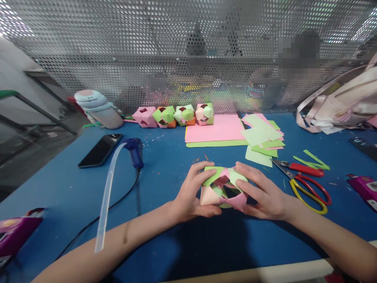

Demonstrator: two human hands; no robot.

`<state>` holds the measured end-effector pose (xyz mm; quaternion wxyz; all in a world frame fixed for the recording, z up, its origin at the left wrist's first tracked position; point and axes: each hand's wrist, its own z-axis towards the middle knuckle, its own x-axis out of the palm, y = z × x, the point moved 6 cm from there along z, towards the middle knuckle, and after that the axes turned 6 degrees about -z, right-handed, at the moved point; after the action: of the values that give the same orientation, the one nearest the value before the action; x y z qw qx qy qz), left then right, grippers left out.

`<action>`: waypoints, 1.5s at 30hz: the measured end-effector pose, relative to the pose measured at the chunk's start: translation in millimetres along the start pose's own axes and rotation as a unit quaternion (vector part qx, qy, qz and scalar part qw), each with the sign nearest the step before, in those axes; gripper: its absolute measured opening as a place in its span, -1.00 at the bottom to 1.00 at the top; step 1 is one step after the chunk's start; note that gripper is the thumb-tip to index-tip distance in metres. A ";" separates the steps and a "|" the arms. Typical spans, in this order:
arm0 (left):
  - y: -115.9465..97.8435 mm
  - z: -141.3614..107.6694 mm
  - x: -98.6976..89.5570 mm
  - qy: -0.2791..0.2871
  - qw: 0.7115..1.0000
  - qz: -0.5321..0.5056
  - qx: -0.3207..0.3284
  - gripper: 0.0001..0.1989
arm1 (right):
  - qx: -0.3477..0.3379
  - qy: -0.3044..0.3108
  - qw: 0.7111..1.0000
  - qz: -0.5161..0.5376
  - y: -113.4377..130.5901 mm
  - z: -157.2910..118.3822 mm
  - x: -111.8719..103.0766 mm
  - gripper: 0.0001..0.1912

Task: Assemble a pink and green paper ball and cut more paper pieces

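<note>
Between my two hands is a folded paper ball (225,188) in green, pink and pale peach, with openings in its sides. My left hand (197,190) grips its left side, fingers over the top and thumb below. On the opposite side, my right hand (263,192) presses fingers along the top and right face, its thumb underneath. The ball is held just above the blue table (165,184). Four similar-looking pieces stand in a row at the back, among them a pink paper ball (145,117) and a green and orange one (165,116).
Pink paper sheets (213,129) and cut green pieces (260,131) lie behind my hands. Scissors (312,192) and red-handled cutters (306,169) are at right. A blue glue gun (134,153) with a glue stick, a phone (100,150) and a bottle (100,108) stand left. A perforated metal panel (147,59) closes the back.
</note>
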<state>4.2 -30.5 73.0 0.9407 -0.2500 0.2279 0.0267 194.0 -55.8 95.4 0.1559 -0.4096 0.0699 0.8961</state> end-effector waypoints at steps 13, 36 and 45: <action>1.3 -1.4 -0.3 -0.008 1.000 0.008 -0.001 -0.20 | 0.003 -0.010 1.000 -0.002 -0.3 -1.4 1.8 -0.27; 4.0 -0.9 0.5 0.012 1.000 -0.008 -0.008 -0.24 | 0.005 -0.040 0.999 -0.012 -2.2 -2.3 2.9 -0.27; 1.6 1.3 1.8 0.019 1.000 -0.010 -0.016 -0.26 | 0.003 -0.028 1.000 -0.009 -1.9 -4.0 4.0 -0.26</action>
<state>6.1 -28.6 72.4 0.9324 -0.2673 0.2427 0.0164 195.0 -54.1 89.8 0.1671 -0.3842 0.0648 0.9057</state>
